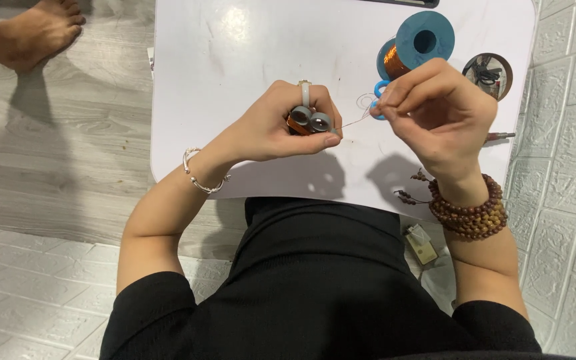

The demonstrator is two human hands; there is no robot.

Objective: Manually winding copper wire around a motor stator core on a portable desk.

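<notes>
- Left hand, frame centre: grip closed around a small copper-wound coil.
- Right hand: fingertips pinch thin wire leading from it.
- Blue spool upper right; white counter bare toward the left.

- The left hand is raised over the middle of the view, fingers curled tightly closed with the thumb stretched toward 3 o'clock and a pale ring on one finger.
- Its forearm runs down toward 7 o'clock, bare to a black sleeve, with a thin silver bangle at the wrist.
- The right hand sits at 3 o'clock of the left, thumb and forefinger pinched together and pointing toward 9 o'clock.
- Its wrist, wrapped in brown wooden beads, bends back toward 5 o'clock.
</notes>
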